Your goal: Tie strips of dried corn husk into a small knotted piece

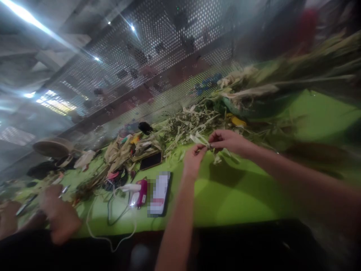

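Both hands meet above the green tabletop (231, 203). My left hand (194, 158) pinches one end of a pale dried-leaf strip (199, 139), which looks like husk. From the other side, my right hand (227, 142) has thumb and fingers closed on the same strip, close to the left fingertips. Loose ends hang below the fingers. Just beyond lies a heap of dried leaf strips (191, 120), tangled and greenish-grey. Fine detail between the fingertips is blurred.
A lit phone (159, 195), a dark phone (150, 161) and a magenta power adapter (139, 194) with a white cable (91, 226) lie left of my hands. A co-worker's hand (55, 203) is at far left. A perforated metal screen (158, 75) stands behind; long leaves (310, 67) lie at right.
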A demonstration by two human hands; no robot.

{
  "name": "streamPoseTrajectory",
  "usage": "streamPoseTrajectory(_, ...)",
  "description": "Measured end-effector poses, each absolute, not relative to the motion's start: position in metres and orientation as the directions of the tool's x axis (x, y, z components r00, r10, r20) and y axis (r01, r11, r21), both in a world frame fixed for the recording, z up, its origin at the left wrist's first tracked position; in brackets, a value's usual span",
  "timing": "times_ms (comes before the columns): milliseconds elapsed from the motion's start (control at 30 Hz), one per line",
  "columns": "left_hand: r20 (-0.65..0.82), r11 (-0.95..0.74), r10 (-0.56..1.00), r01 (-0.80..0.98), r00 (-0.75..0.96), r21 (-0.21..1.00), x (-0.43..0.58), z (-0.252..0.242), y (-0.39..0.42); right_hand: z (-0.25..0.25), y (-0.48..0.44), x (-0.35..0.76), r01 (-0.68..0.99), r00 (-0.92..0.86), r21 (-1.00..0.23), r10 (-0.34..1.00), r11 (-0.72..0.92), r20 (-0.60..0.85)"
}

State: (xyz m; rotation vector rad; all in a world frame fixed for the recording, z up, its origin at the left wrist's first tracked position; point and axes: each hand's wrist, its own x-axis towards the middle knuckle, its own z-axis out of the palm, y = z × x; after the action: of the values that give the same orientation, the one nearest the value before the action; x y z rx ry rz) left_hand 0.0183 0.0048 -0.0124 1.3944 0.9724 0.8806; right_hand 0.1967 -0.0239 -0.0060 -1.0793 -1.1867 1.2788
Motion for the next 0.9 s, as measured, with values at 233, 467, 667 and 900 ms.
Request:
streamPoseTrajectory(233,-0.055,0.065,0.904,-0.009,0.423,0.998,0.0183,-0.0138,0.0020,0.0005,-0.0261,0.1956,0.081,-0.040,-0.987,0.990,0.138,0.136)
streamPoseTrajectory(467,-0.089,0.088,0.916,0.019,0.390,0.996,0.0204,-0.0125,0.0007,0.0015,-0.0305,0.1941,0.295,-0.013,-0.928,0.973,0.226,0.232)
streamPoseTrajectory(667,-0.062,0.074,0.912,-0.012,0.405,0.997,0.0201,-0.0142,0.0019,0.0004,-0.0313,0.1941,0.370,0.015,-0.895,0.962,0.247,0.272)
streamPoseTrajectory(900,-0.048,0.065,0.909,-0.027,0.415,0.998,0.0203,-0.0135,0.0018,0.0016,-0.0314,0.1951,0.377,-0.007,-0.888,0.959,0.264,0.283)
